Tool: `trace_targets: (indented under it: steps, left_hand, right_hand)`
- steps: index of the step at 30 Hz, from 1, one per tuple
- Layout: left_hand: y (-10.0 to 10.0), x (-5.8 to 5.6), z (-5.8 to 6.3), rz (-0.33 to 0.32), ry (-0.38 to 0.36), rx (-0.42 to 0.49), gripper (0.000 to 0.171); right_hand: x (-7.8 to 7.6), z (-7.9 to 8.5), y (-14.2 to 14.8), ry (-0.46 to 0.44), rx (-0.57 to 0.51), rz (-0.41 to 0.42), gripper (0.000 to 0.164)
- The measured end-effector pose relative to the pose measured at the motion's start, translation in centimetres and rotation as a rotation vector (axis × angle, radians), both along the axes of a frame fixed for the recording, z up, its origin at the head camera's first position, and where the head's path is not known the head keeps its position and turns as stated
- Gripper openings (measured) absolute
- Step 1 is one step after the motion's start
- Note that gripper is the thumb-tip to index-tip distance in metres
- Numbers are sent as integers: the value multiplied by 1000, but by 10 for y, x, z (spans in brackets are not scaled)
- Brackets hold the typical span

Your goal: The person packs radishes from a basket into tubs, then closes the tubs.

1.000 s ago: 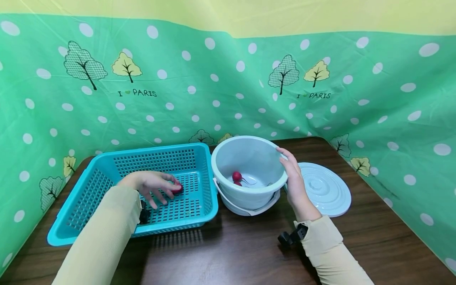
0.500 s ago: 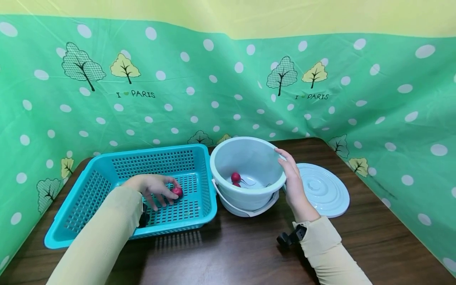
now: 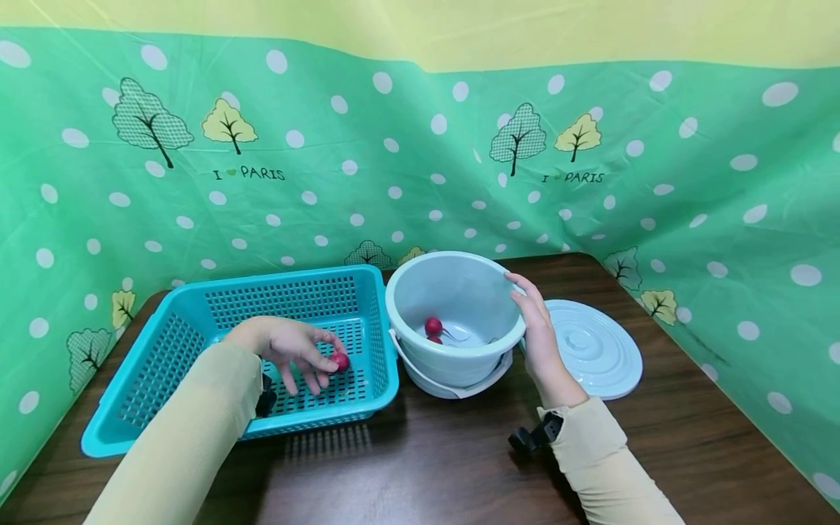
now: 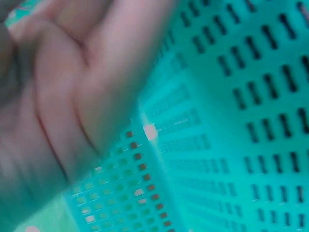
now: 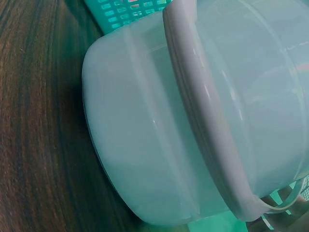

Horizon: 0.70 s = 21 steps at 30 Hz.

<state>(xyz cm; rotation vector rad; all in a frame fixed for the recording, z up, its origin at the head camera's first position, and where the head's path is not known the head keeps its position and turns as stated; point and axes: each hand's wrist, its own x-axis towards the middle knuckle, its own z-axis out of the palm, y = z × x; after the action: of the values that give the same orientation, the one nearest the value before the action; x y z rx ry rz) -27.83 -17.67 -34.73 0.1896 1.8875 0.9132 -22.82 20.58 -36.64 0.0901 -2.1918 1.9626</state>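
My left hand (image 3: 295, 351) is inside the blue-green plastic basket (image 3: 387, 394), pinching a small round red radish (image 3: 340, 362) between thumb and fingertips, low over the slotted floor. Only the palm and wrist side of that hand show, blurred, in the left wrist view, where the radish is hidden. To the right stands a pale blue bucket (image 3: 453, 368) with two red radishes (image 3: 433, 326) at its bottom, one trailing a thin pale root. My right hand (image 3: 543, 339) grips the bucket's right rim. The grey-white bucket handle (image 5: 207, 116) hangs down the front of the bucket.
A round pale blue lid (image 3: 593, 350) lies on the dark wood table (image 3: 446, 459) right of the bucket. Basket and bucket stand side by side, nearly touching. A green dotted cloth (image 3: 420, 146) hangs behind and around the table.
My left hand, with the radish pinched in it, has shifted slightly right and toward me inside the basket. The right hand and bucket keep their place.
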Motion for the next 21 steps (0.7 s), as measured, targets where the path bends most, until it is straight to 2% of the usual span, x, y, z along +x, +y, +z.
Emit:
trace_targets:
  steps: [3, 6, 12, 15, 21]
  left_hand:
    - [0, -2, 7, 22, 33, 102, 48]
    - [0, -4, 14, 39, 62, 168, 53]
    - [4, -6, 25, 40, 102, 202, 51]
    - [7, -5, 31, 28, 161, 217, 49]
    - [7, -2, 48, 67, 268, 287, 45]
  right_hand:
    - [-1, -1, 0, 0, -6, 1, 48]
    - [-1, -1, 1, -4, -6, -3, 48]
    - [0, -1, 0, 2, -14, -3, 47]
    - [-1, -2, 0, 9, -16, -4, 47]
    - [-2, -3, 1, 6, -5, -9, 48]
